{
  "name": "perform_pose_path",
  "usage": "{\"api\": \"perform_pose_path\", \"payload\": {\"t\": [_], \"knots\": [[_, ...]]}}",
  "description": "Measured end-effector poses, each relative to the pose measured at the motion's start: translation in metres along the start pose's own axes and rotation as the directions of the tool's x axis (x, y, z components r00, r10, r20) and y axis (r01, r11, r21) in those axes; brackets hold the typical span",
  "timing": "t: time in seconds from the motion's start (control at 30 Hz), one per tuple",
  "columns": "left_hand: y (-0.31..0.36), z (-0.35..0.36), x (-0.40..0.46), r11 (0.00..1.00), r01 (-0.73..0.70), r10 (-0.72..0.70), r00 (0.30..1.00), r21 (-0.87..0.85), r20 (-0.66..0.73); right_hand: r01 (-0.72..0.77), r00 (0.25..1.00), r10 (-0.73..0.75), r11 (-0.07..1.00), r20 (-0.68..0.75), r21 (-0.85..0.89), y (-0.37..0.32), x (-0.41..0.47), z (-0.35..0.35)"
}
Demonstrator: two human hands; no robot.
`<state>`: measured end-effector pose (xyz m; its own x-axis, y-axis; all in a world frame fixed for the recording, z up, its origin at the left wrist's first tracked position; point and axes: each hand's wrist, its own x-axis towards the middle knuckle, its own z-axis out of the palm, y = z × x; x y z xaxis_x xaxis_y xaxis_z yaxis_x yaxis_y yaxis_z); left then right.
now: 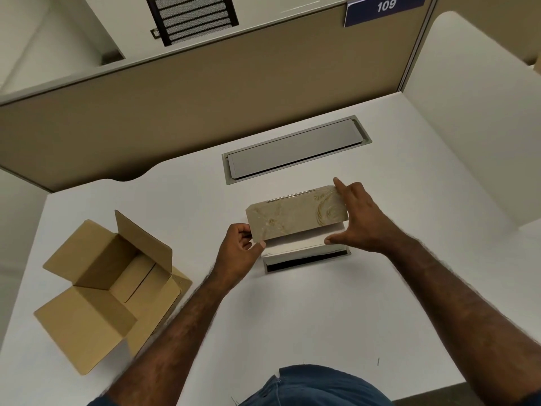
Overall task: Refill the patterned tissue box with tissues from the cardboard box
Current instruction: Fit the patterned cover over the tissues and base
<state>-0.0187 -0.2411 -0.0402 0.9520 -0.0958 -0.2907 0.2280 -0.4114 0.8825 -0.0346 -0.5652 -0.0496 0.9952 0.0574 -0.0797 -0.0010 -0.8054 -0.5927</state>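
Note:
The patterned tissue box cover [295, 213], beige with a gold swirl, is held a little above its base tray [307, 260] on the white desk. A white stack of tissues [301, 244] shows between cover and tray. My left hand [238, 253] grips the cover's left end. My right hand [355, 218] grips its right end, index finger on the far corner and thumb near the tissues. The cardboard box [114, 288] stands open at the left, flaps spread, and no tissues show inside it.
A grey cable hatch [295, 149] is set into the desk [292, 317] behind the tissue box. A tan partition wall [205, 106] runs along the back and a white side panel [474, 142] stands at the right. A blue sign reads 109 [386, 7].

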Motion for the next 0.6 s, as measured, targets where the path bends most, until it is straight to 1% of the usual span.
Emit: {"api": "perform_pose_path", "payload": {"t": [0.1,0.3,0.47,0.6], "knots": [[-0.005,0.002,-0.002,1.0,-0.018,0.018,1.0,0.013,0.005,0.019,1.0,-0.02,0.999,-0.011,-0.049,0.001,-0.004,0.0],[-0.012,0.004,-0.007,0.996,-0.065,0.067,0.997,0.058,-0.029,0.053,0.996,-0.059,0.995,-0.067,-0.088,0.001,-0.021,0.007],[-0.021,0.006,-0.012,0.988,-0.097,0.105,0.993,0.12,-0.061,0.04,0.991,-0.052,0.995,-0.126,-0.09,-0.003,-0.035,0.02],[-0.028,0.007,-0.015,0.98,-0.105,0.116,0.992,0.167,-0.055,0.009,0.984,-0.022,0.997,-0.175,-0.072,-0.005,-0.044,0.032]]}}
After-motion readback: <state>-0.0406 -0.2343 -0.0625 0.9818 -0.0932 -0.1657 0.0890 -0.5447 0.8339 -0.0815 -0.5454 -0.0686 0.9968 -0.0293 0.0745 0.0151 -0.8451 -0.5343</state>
